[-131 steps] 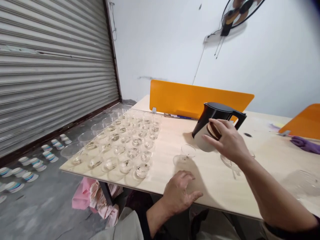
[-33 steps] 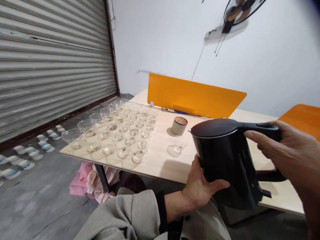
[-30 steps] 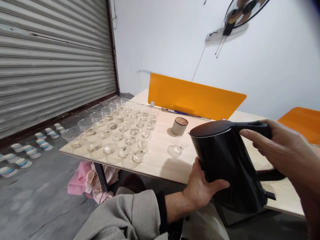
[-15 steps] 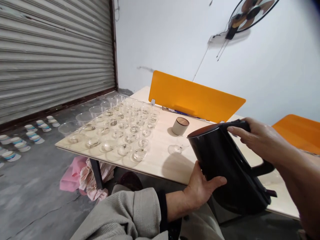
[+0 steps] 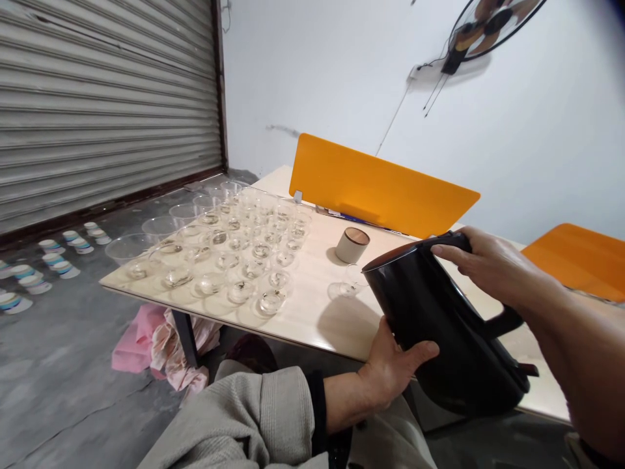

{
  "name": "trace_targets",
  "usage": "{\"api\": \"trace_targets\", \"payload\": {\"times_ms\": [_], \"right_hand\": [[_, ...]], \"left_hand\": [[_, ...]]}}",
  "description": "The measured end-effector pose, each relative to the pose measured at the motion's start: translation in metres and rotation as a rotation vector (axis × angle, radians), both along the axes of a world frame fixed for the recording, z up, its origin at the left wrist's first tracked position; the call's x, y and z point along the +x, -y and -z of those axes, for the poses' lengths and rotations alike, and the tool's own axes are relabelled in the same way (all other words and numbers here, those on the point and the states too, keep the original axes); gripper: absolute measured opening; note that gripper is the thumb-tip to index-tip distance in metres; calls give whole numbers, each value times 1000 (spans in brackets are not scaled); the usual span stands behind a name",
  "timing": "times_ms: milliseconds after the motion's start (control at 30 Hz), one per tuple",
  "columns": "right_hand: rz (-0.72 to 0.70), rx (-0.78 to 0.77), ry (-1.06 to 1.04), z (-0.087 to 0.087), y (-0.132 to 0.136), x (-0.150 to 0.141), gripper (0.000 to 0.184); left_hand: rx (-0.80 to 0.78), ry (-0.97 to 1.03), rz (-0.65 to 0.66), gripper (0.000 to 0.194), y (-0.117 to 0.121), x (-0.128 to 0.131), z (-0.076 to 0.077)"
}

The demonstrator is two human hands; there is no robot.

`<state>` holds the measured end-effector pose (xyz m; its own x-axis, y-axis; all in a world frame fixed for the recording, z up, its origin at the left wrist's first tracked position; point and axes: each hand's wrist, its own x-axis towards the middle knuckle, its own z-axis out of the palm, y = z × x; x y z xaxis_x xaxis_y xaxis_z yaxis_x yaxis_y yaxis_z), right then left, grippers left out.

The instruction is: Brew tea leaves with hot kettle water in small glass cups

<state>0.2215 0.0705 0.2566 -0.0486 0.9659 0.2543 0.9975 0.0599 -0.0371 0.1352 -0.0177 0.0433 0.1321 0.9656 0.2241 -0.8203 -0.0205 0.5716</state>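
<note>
The black kettle [image 5: 442,326] is held tilted in the air over the near edge of the table [image 5: 312,267], at right of centre. Its long axis slants from the spout, high and far left, to the base, low and near right; the spout points left, just beside a lone clear cup [image 5: 355,275]. The right hand [image 5: 488,264] is closed on the upper handle, thumb along the top. The left hand [image 5: 390,371] grips the body from the left, thumb across the near side.

Most of the right fingers are concealed by the handle, and some left fingers by the kettle. Small dark matter in the rows of clear cups [image 5: 239,290], at left, cannot be identified. The wall fan [image 5: 495,26] is cut off above.

The tabletop is pale and smooth. A canister [image 5: 352,246] with a wood-toned top stands beyond the lone cup; an orange partition [image 5: 383,185] runs behind. A ribbed shutter [image 5: 107,104] closes the far left, above a grey floor [image 5: 73,384].
</note>
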Motion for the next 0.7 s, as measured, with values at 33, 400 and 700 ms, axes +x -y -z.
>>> {"api": "trace_targets", "payload": {"times_ms": [33,400,700], "right_hand": [[1,-6,-1,0,-1,0,45],[7,-55,1,0,-6,-6,45],[-19,-56,12,3,-11,-6,44]], "left_hand": [[-3,-4,-2,78,0,0,0],[-24,-48,-34,72,-1,1,4],[-27,-39,-22,72,-3,1,6]]}}
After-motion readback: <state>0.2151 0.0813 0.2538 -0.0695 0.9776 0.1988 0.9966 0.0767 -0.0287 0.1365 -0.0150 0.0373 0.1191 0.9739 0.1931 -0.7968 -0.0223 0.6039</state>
